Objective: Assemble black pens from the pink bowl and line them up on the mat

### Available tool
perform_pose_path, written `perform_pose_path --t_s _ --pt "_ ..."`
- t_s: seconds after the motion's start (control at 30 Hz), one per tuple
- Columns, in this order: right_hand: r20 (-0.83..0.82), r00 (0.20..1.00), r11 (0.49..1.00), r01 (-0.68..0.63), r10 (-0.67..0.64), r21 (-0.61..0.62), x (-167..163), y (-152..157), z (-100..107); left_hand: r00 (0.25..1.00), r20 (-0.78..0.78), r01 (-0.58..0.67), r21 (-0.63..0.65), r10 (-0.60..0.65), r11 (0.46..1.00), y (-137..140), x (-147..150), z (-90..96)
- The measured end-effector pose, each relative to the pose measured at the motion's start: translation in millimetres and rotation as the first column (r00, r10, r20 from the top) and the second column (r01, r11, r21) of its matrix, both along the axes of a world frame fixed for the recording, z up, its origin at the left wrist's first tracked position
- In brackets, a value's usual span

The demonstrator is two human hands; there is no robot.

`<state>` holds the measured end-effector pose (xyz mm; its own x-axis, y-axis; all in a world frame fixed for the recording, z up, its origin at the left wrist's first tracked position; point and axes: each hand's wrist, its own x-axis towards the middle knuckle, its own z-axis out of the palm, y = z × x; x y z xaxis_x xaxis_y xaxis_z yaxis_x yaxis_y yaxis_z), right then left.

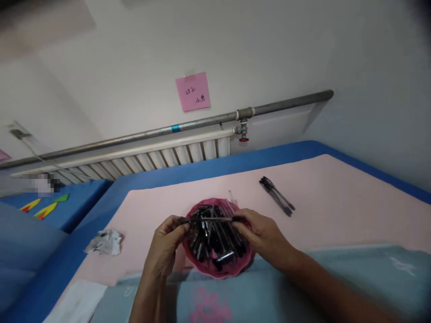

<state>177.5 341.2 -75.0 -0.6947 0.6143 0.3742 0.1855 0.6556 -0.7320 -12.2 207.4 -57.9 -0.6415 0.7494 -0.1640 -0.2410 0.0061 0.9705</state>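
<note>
Step in hand, as judged: a two-handed hold on one slim pen [216,219], dark at both ends and clear along the middle. It lies roughly level above the pink basket [218,274], near the middle of the tabletop [353,202]. Left hand [163,242]: thumb and fingers closed narrow on the pen's left end. Right hand [261,231]: pinched likewise on the right end, fingertips partly hiding it. Whether the parts are fully joined, cannot tell.

Next move, by judgement, calls for both hands working together: ends kept in line, grip light yet firm, since the barrel is thin and could slip or turn.

Basket below is heaped with pen parts [218,237], black and clear, at mixed angles. To the right and farther off, a small group of pens [278,196] lies side by side, well apart from the basket. On the left, a crumpled wrapper [105,242]; nearer, a pale blue cloth [363,260] along the near edge.
</note>
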Motion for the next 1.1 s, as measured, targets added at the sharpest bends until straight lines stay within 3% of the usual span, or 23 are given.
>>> perform_pose_path --t_s 0.17,0.5,1.1 --pt "-0.062 0.997 0.998 0.035 -0.038 -0.060 1.9 1.8 4.3 0.986 0.135 -0.100 0.034 0.094 0.994 -2.4 -10.0 0.5" --pt "-0.156 0.985 0.994 0.063 -0.076 -0.087 3.3 0.9 5.9 0.991 0.118 -0.062 0.031 0.058 0.998 -1.5 -7.5 -2.0" --pt "-0.165 0.984 0.997 0.059 -0.066 -0.049 5.0 0.8 1.6 0.996 0.090 -0.015 0.003 0.014 1.000 -2.0 -7.5 -2.1"
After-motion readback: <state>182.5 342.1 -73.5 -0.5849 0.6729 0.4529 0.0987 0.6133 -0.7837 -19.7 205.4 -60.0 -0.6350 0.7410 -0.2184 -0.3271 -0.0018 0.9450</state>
